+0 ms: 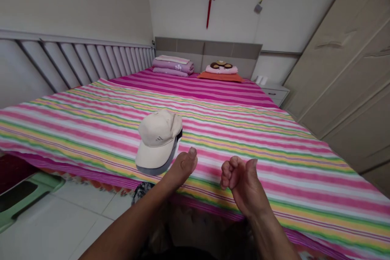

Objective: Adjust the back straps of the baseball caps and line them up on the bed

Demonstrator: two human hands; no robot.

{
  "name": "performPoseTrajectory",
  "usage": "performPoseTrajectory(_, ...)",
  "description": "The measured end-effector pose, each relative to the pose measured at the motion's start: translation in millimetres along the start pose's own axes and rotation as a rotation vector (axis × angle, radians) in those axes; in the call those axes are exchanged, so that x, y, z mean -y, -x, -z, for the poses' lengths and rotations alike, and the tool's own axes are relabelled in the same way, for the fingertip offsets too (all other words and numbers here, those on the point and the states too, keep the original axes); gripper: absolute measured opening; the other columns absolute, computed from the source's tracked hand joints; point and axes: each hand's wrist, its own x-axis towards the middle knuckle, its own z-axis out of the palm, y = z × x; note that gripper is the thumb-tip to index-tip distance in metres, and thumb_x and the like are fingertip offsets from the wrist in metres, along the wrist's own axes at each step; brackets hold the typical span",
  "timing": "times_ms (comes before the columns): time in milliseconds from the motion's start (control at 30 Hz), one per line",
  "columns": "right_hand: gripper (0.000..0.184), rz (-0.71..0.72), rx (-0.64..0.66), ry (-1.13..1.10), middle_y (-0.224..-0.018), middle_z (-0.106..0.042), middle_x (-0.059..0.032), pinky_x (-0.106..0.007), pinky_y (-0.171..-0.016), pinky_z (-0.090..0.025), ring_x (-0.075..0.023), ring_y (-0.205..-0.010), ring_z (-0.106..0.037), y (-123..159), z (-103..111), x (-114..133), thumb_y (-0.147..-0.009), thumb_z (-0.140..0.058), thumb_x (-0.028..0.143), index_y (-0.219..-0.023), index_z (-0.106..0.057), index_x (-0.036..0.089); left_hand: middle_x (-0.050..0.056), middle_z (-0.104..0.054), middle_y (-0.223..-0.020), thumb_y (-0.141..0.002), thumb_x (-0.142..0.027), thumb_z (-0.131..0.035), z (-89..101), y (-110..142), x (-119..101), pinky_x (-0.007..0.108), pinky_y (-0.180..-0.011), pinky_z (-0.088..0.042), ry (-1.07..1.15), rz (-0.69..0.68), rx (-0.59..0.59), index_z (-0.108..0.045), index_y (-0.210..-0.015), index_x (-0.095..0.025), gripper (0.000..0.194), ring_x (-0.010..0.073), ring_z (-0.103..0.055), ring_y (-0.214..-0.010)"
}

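Observation:
A cream baseball cap [157,130] with a small dark logo rests on the striped bedspread [213,122], its brim toward me and to the left. It sits on a grey item, probably another cap [152,170], whose edge shows beneath the brim. My left hand [183,165] is just right of the brim, thumb raised; its other fingers are mostly hidden, and I see nothing in it. Over the near part of the bed, my right hand [239,183] is palm inward with loosely bent fingers, thumb apart, holding nothing.
Folded purple bedding [173,66] and a pink pillow [221,69] lie by the headboard [234,50]. A railing [100,59] borders the left side. A wardrobe [344,57] and nightstand [274,92] stand right. A green stool [36,191] is on the floor, left.

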Motion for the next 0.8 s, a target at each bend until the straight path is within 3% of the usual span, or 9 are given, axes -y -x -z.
performPoseTrajectory(100, 0.048, -0.007, -0.004, 0.034, -0.056, -0.049, 0.0048, -0.023, -0.042, -0.037, -0.0096, -0.041, -0.044, -4, 3, -6, -0.067, -0.048, 0.069, -0.066, -0.041, 0.021, -0.003, -0.025, -0.034, -0.078, -0.066, -0.014, 3.3, 6, 10, 0.026, -0.042, -0.016, -0.01, 0.048, -0.031, -0.03, -0.039, -0.019, 0.064, 0.0076, -0.025, -0.038)
performPoseTrajectory(200, 0.045, -0.07, 0.031, 0.249, -0.05, -0.048, 0.0032, -0.023, -0.044, -0.035, -0.0097, -0.042, -0.044, -8, 12, -25, -0.076, -0.044, 0.061, -0.059, -0.042, 0.02, -0.003, -0.028, -0.032, -0.077, -0.066, -0.022, 10.8, 15, 26, 0.024, -0.042, -0.02, 0.028, 0.179, -0.102, -0.034, -0.038, -0.018, 0.063, 0.0076, -0.03, -0.037)
performPoseTrajectory(333, 0.031, -0.214, 0.133, 0.561, -0.056, -0.054, 0.002, -0.023, -0.044, -0.033, -0.0099, -0.043, -0.045, -8, 26, -65, -0.074, -0.052, 0.049, -0.069, -0.048, 0.019, -0.006, -0.039, -0.04, -0.072, -0.06, -0.045, 27.2, 34, 53, 0.021, -0.042, -0.027, 0.339, 0.376, -0.275, -0.047, -0.056, -0.015, 0.047, 0.0069, -0.036, -0.037)
performPoseTrajectory(433, 0.019, -0.23, 0.197, 0.631, -0.072, -0.057, 0.0003, -0.024, -0.048, -0.036, -0.0117, -0.051, -0.051, -4, 32, -90, -0.071, -0.051, 0.037, -0.078, -0.05, 0.019, -0.005, -0.046, -0.044, -0.068, -0.054, -0.056, 40.6, 53, 71, 0.018, -0.041, -0.03, 0.513, 0.473, -0.381, -0.051, -0.065, -0.014, 0.041, 0.0066, -0.043, -0.038)
performPoseTrajectory(567, 0.011, -0.282, 0.253, 0.662, -0.069, -0.056, 0.0006, -0.024, -0.048, -0.034, -0.0111, -0.051, -0.049, 4, 34, -106, -0.071, -0.045, 0.028, -0.072, -0.05, 0.018, -0.002, -0.057, -0.052, -0.069, -0.047, -0.061, 54.3, 76, 89, 0.018, -0.044, -0.039, 0.622, 0.618, -0.526, -0.055, -0.075, -0.013, 0.036, 0.0089, -0.055, -0.044)
performPoseTrajectory(800, 0.009, -0.321, 0.262, 0.63, -0.065, -0.054, 0.0011, -0.022, -0.046, -0.032, -0.0101, -0.049, -0.047, 9, 36, -115, -0.067, -0.045, 0.026, -0.07, -0.049, 0.018, 0.005, -0.066, -0.066, -0.076, -0.023, -0.059, 65.7, 71, 94, 0.022, -0.054, -0.05, 0.897, 0.604, -0.769, -0.054, -0.079, -0.013, 0.012, 0.0132, -0.064, -0.058)
